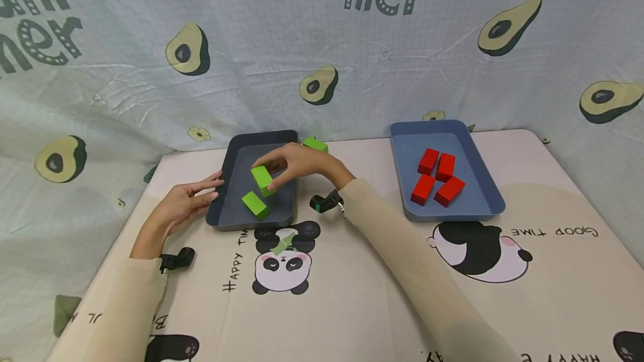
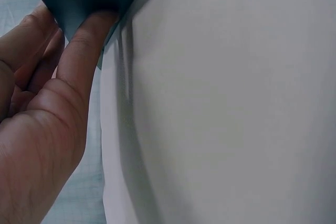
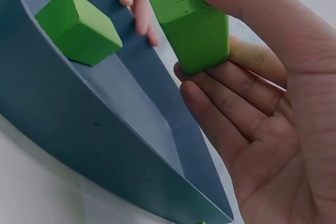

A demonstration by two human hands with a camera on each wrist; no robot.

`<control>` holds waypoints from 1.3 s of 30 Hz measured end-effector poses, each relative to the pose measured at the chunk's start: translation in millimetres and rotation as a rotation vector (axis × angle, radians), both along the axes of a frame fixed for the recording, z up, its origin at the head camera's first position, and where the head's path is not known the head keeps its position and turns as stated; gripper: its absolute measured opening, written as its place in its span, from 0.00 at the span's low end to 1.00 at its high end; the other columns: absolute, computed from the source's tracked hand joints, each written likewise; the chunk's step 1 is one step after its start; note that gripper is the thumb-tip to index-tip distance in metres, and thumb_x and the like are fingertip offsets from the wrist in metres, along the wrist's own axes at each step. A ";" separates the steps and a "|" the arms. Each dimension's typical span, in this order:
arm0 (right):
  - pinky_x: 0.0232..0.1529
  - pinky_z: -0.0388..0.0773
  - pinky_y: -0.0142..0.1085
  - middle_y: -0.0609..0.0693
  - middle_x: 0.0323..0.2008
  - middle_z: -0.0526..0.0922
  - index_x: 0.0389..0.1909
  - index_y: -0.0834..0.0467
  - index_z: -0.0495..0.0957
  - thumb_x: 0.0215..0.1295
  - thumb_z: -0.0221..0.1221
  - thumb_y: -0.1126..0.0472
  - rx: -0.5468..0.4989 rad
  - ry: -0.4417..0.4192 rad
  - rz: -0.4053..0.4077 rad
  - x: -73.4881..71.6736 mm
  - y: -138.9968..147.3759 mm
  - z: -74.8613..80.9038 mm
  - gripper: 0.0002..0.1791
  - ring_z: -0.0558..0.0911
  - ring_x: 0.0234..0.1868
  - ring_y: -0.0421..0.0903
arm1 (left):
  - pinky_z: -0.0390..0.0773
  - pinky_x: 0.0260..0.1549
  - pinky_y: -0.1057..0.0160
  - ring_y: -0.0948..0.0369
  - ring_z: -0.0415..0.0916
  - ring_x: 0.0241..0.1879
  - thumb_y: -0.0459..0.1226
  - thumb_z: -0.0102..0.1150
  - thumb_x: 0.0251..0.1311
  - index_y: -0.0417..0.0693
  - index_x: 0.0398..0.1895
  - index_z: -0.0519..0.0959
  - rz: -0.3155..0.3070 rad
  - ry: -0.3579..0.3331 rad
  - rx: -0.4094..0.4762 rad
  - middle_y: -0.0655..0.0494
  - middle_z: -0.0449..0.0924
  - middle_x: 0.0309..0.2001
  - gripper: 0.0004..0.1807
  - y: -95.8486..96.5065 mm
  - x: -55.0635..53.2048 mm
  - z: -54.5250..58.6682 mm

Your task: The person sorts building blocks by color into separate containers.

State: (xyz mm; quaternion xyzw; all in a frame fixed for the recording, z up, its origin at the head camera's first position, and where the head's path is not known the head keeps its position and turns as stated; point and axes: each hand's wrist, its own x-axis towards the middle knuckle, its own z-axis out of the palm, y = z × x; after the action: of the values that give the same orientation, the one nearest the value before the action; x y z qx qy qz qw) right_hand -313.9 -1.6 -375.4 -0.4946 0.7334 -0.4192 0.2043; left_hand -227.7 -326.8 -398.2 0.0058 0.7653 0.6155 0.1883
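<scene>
Pinched between the thumb and fingers of my right hand (image 1: 297, 162) is a green block (image 1: 263, 180), raised over the dark grey-blue tray (image 1: 236, 169). In the right wrist view the thumb lies on one side of the held green block (image 3: 197, 30) and the fingertips on the other. A second green block (image 1: 255, 205) lies inside that tray, nearer its front. My left hand (image 1: 183, 205) touches the tray's left side with extended fingers. The left wrist view shows its thumb (image 2: 84, 51) against the tray's outer wall.
A third green block (image 1: 316, 144) is on the table behind my right wrist, partly hidden. To the right stands a blue tray (image 1: 475, 183) with several red blocks (image 1: 436, 176). A printed cloth (image 1: 352, 295) covers the table, and a patterned curtain (image 1: 261, 27) hangs behind.
</scene>
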 end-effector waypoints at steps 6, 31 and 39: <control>0.60 0.76 0.28 0.53 0.64 0.79 0.69 0.58 0.74 0.60 0.73 0.57 0.048 0.009 0.009 -3.4 -7.2 2.1 0.36 0.81 0.60 0.41 | 0.81 0.47 0.73 0.81 0.74 0.56 0.36 0.63 0.69 0.39 0.77 0.62 -0.004 -0.002 -0.016 0.61 0.46 0.81 0.36 -0.1 -0.1 1.0; 0.61 0.74 0.26 0.53 0.68 0.76 0.70 0.59 0.72 0.60 0.73 0.61 0.206 0.003 0.057 -18.1 -25.0 -0.9 0.37 0.77 0.66 0.45 | 0.80 0.40 0.75 0.80 0.73 0.55 0.35 0.61 0.70 0.40 0.77 0.62 -0.008 -0.002 -0.020 0.62 0.47 0.81 0.34 0.2 0.0 1.0; 0.66 0.69 0.27 0.56 0.71 0.71 0.72 0.63 0.68 0.62 0.72 0.61 0.221 0.010 0.110 -19.1 -27.0 -2.7 0.39 0.71 0.72 0.46 | 0.79 0.35 0.75 0.77 0.76 0.51 0.33 0.59 0.71 0.38 0.76 0.62 -0.017 0.013 0.019 0.60 0.47 0.81 0.33 -0.1 -0.3 0.7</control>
State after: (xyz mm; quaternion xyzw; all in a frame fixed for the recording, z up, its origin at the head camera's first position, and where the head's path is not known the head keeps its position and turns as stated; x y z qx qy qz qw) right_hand -333.0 -28.5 -378.2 -0.5107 0.7478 -0.3217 0.2767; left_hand -228.0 -326.9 -397.5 0.0180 0.7606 0.6209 0.1887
